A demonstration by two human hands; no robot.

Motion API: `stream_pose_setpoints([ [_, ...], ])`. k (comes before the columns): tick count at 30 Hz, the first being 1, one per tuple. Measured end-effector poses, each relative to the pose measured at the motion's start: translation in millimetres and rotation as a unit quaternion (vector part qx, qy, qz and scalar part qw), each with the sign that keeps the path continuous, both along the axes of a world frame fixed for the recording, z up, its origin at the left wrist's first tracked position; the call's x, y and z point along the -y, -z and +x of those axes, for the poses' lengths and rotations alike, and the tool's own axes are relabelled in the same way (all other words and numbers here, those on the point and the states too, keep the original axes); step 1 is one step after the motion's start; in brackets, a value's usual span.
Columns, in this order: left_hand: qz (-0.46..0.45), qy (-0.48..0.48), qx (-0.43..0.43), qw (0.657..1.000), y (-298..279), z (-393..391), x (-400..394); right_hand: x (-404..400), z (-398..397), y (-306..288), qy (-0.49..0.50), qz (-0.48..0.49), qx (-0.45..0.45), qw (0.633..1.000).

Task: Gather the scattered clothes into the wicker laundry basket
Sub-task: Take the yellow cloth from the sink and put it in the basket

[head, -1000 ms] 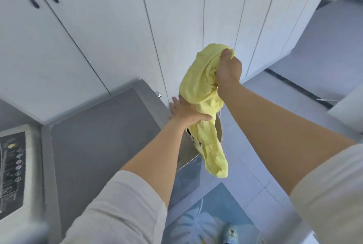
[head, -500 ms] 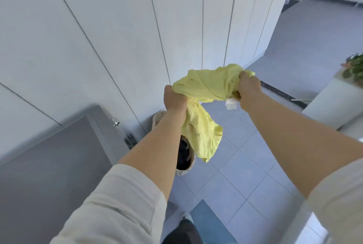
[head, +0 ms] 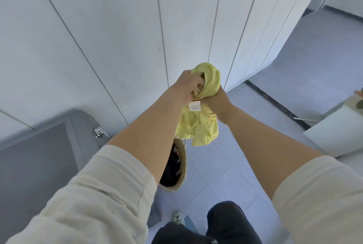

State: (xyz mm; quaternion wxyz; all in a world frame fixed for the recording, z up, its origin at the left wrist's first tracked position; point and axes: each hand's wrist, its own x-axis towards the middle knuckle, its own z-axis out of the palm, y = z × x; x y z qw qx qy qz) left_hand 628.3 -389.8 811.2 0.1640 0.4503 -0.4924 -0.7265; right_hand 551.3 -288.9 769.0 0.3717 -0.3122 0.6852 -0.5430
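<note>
Above the tiled floor [head: 222,165], at arm's length and in front of the white cupboard panels [head: 117,37], both hands meet on one bunched yellow garment [head: 198,126]. Left hand [head: 189,84]: fingers curled tight into the upper wad of cloth, knuckles toward the camera. Right hand [head: 220,102]: closed round the same wad from the right and below, touching the left hand through the fabric; its fingers are mostly hidden by the cloth. Top of the garment bulges out above the two hands; the rest hangs loose below them. A white care label [head: 194,105] shows at the point where the hands meet.

Both forearms bare, cream sleeves [head: 94,200] pushed up near the elbows.

Below the left forearm stands the wicker laundry basket [head: 181,165] on the floor, largely covered by that arm. Dark clothing [head: 172,167] lies inside it. The hanging end of the garment is above the basket's far rim, not touching it.

Left of the basket: a grey appliance top [head: 35,161] with a metal latch [head: 98,133] near its far right corner. Near edge of view: dark trouser legs [head: 225,222] and one pale shoe [head: 177,218]. At right, a white ledge [head: 337,132]; a dark threshold strip [head: 275,102] crosses the floor beyond the hands.
</note>
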Motion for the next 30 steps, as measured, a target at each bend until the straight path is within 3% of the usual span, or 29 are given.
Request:
stream_pose_setpoints([
  [2,0.034,-0.007,-0.005,0.999,1,1,16,22,-9,7,0.037,0.026,0.017,0.999],
  [5,0.003,-0.057,0.085,0.995,16,-2,37,69,-28,30,0.062,0.073,0.027,0.995],
  [7,0.104,-0.052,0.127,0.985,32,3,46,95,-39,42,0.042,0.081,0.023,0.996],
  [9,0.252,-0.094,0.097,0.958,46,9,51,127,-50,54,0.001,0.074,0.042,0.996],
  [11,0.315,-0.155,0.048,0.935,68,11,55,155,-58,66,-0.01,0.095,0.11,0.989],
  [14,0.344,-0.239,-0.064,0.906,95,8,61,189,-64,86,-0.065,0.196,0.217,0.954],
  [16,0.311,-0.277,-0.106,0.903,115,7,72,203,-58,103,-0.127,0.261,0.221,0.931],
  [21,0.253,-0.317,-0.044,0.913,154,26,101,224,-35,171,-0.212,0.336,0.225,0.89],
  [24,0.271,-0.306,0.006,0.912,204,46,127,231,-15,183,-0.211,0.304,0.249,0.895],
  [27,0.272,-0.268,0.091,0.92,251,57,142,238,1,211,-0.207,0.28,0.153,0.925],
  [30,0.227,-0.264,0.124,0.929,295,63,134,236,13,252,-0.208,0.313,0.006,0.927],
])
